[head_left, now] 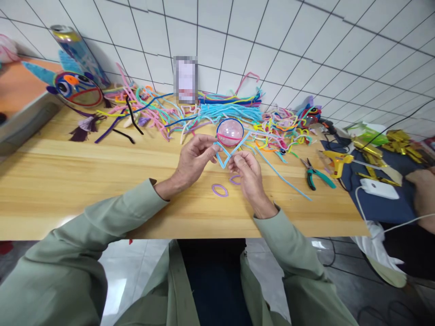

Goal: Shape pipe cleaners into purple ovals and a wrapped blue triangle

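Between my two hands is a light blue pipe cleaner (223, 162), bent into a zigzag with sharp corners. My left hand (197, 158) pinches one side of it between thumb and fingers. The fingers of my right hand (247, 171) are closed on the other side, and a free end sticks up past them. Just behind the hands sits a clear ball (230, 131) with a blue rim and a red-pink band. On the table below lies a purple leaf-shaped loop (219, 190); a second purple loop (235, 179) is partly covered by my right hand.
Heaps of coloured pipe cleaners (231, 111) line the tiled wall, near a phone (185, 80). Pliers (317, 175), a yellow glue gun (336, 163) and a white adapter (379, 188) lie right. A decorated face ball (79, 89) and can (81, 54) stand left. Another person's arm (423, 194) shows at right.
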{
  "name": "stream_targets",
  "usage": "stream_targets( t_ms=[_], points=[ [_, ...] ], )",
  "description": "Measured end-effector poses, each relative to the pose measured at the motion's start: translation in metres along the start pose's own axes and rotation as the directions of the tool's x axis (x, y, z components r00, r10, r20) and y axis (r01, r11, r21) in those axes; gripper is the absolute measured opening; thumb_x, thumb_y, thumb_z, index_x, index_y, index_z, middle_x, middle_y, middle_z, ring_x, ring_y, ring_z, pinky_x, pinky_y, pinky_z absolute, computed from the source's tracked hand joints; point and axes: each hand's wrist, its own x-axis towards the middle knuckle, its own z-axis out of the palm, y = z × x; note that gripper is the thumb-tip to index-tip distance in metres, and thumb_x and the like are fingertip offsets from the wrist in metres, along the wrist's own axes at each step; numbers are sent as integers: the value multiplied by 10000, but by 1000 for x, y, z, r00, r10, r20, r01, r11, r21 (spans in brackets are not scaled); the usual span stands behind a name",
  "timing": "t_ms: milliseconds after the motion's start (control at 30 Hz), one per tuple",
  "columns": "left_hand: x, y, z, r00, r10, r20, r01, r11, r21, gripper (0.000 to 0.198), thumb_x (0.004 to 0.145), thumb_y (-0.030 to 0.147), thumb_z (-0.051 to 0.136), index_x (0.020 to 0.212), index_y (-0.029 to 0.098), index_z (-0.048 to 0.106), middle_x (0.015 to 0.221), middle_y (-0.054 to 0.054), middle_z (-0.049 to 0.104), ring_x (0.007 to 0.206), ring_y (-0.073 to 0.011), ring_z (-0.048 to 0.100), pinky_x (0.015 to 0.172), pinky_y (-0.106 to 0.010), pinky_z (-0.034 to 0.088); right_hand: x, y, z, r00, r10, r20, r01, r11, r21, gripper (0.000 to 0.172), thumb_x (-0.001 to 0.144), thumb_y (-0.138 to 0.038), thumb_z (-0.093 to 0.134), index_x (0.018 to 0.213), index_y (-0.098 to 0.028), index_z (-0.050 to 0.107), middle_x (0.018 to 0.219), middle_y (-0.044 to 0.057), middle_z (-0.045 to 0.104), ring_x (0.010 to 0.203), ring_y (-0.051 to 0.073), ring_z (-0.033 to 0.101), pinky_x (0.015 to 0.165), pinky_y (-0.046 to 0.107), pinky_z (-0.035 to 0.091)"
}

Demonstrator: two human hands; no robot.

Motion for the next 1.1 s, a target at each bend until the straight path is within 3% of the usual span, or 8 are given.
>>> stream_targets(
  t_ms=[167,367,567,900,1100],
  points=[
    [1,2,0,999,-45,-18,44,999,-19,418,861,503,957,1032,193,736,870,-12,833,625,-112,744,593,-226,639,-2,-1,2,997,-55,-53,57,998,21,306,890,-513,843,959,-265,677,914,-7,769,799,148,695,700,294,552],
    [0,5,1,992,-115,-51,113,993,-39,441,816,497,981,1009,190,730,876,-7,822,683,-118,755,635,-232,657,-1,0,1,997,58,-47,-58,998,9,328,851,-491,828,1032,-264,676,884,-12,769,805,153,719,672,276,555],
    [-1,3,1,987,-155,-38,154,987,-39,465,801,507,988,1015,191,723,890,-21,831,693,-130,758,657,-256,666,1,0,2,995,92,-40,-92,996,12,348,840,-506,816,1049,-266,674,878,-15,756,795,155,716,662,278,569],
    [-6,-2,1,982,-183,46,185,982,-26,477,808,492,994,1102,196,762,975,-37,844,805,-155,793,683,-258,658,5,6,-2,998,-27,-62,22,997,-78,334,841,-485,835,1028,-260,674,827,-43,709,651,115,595,598,265,504],
    [-4,-6,-1,984,-173,34,174,985,-17,546,791,536,1000,1134,200,741,885,-23,844,732,-151,780,667,-259,641,1,7,0,985,-153,-80,129,960,-249,262,894,-478,805,951,-256,678,786,-42,669,677,126,568,616,275,486]
  ],
)
